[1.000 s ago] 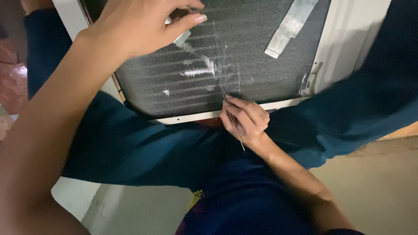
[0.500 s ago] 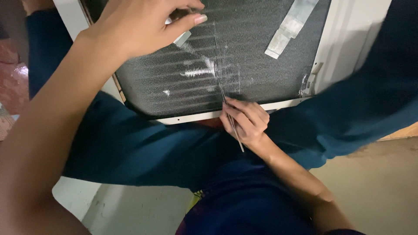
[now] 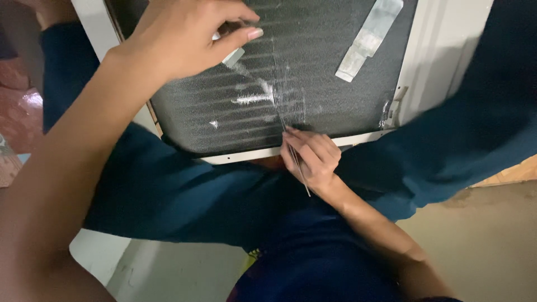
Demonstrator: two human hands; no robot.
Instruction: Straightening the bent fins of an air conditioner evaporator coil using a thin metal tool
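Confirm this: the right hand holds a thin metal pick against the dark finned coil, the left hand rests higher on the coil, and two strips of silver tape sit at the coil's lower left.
Not quite. In the head view the tape strips sit at the upper right of the finned coil, not the lower left. The rest holds: the right hand holds the thin metal pick against it, and the left hand rests higher up.

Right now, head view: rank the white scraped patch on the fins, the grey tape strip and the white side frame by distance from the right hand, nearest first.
From the right hand, which pinches a thin metal tool:
1. White scraped patch, on the dark fins just above and left of the hand.
2. White side frame, to the right of the fins.
3. Grey tape strip, stuck high on the fins, upper right; close to the frame in rank, but slightly farther.
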